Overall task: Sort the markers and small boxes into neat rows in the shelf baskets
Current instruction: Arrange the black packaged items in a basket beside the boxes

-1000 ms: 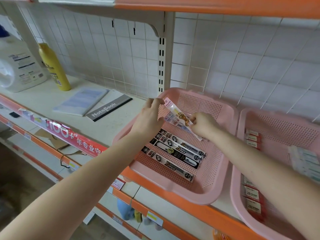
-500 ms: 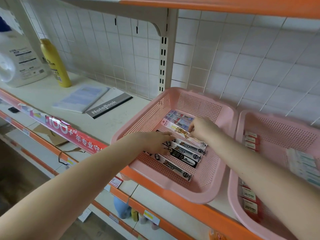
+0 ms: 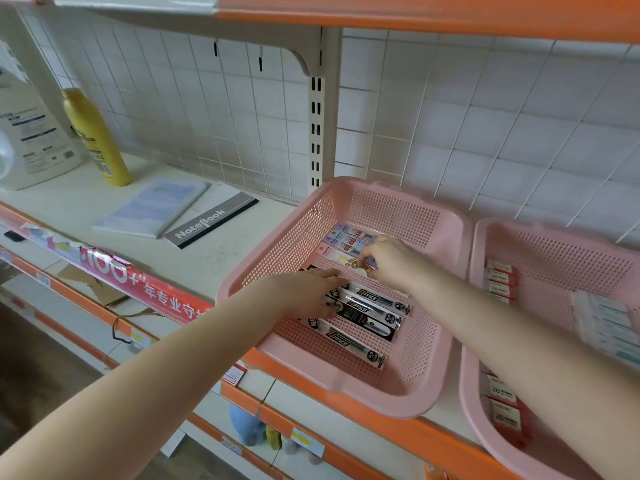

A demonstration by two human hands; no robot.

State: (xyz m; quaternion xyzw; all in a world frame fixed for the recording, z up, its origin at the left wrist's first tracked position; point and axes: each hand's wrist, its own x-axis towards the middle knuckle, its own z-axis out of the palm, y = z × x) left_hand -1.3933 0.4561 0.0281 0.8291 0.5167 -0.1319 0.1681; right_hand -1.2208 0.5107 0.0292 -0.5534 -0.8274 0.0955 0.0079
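Cartoon pack [image 3: 349,263] down in pink basket [image 3: 446,358] now, not mid-air; right hand [image 3: 391,259] pinching it, left hand [image 3: 304,292] flat on black packs [image 3: 367,311].

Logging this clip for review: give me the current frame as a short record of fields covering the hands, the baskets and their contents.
left hand: resting on black marker packs, grip unclear
right hand: fingers pinching the cartoon-print pack
left basket: pink, packs lying in a diagonal row
right basket: pink, small red boxes along its left wall
shelf: notebook, yellow bottle
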